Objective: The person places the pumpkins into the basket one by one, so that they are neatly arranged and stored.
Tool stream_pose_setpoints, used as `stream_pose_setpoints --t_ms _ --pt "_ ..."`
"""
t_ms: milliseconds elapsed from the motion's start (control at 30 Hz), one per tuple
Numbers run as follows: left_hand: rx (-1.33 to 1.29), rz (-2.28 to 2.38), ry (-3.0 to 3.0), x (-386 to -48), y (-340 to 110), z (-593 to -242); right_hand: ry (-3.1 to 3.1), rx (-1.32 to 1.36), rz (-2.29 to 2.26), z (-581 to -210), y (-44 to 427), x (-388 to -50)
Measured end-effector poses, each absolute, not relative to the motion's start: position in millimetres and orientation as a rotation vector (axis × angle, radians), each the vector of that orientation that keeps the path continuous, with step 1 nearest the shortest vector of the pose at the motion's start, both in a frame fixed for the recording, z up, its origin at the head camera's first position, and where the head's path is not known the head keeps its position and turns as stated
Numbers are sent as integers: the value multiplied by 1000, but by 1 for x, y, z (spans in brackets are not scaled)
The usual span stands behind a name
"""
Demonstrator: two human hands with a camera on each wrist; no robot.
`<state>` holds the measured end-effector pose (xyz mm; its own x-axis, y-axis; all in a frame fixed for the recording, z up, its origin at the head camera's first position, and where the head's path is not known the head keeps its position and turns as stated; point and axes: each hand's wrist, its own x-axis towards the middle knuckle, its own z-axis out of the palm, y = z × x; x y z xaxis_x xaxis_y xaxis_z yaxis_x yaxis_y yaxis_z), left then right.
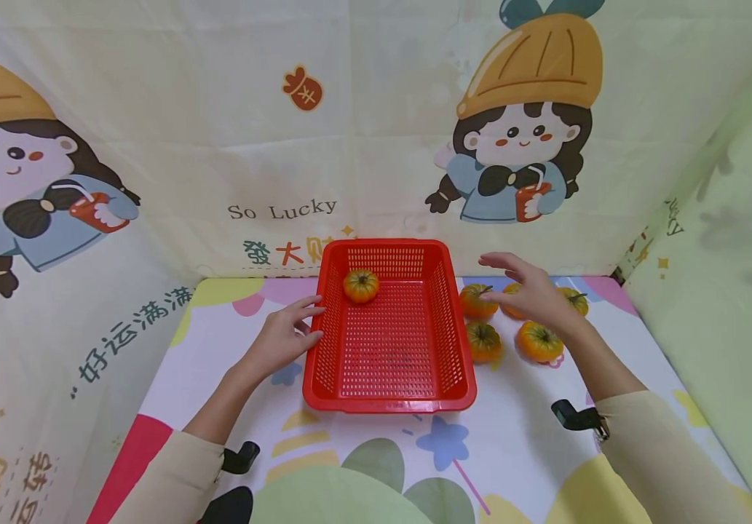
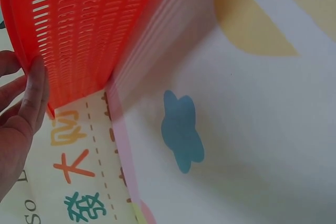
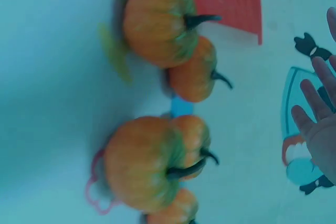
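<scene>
A red plastic basket [image 1: 389,405] stands on the table with one small orange pumpkin [image 1: 360,286] in its far left corner. My left hand [image 1: 286,335] is at the basket's left side, its fingers [image 2: 34,90] touching the rim and outer wall without curling round it. Over the group of pumpkins right of the basket hovers my right hand [image 1: 536,295], fingers spread and holding nothing. Beneath and around it sit several orange pumpkins with dark stems, among them a near one [image 1: 539,342] and one beside the basket wall [image 1: 483,342]. The right wrist view shows these pumpkins [image 3: 142,163] blurred.
A patterned cloth covers the table [image 1: 376,466]. Printed fabric walls [image 1: 389,167] rise behind it and at both sides, close to the basket's far end. Each wrist carries a small black camera mount [image 1: 241,458].
</scene>
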<state>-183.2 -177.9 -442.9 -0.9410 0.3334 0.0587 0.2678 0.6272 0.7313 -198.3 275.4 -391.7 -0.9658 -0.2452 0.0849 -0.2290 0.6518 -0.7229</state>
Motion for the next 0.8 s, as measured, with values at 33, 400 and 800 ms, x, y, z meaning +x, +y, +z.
stream_pose_setpoints --t_ms 33,400,800 --pt "510 1220 2760 -183 -178 -443 2838 -396 -1230 -394 281 -194" --pt "490 1234 2733 -183 -178 -442 2948 -240 -1117 -434 335 -157" --pt "510 1222 2737 -184 -179 -440 2919 -183 -1123 -487 370 -140"
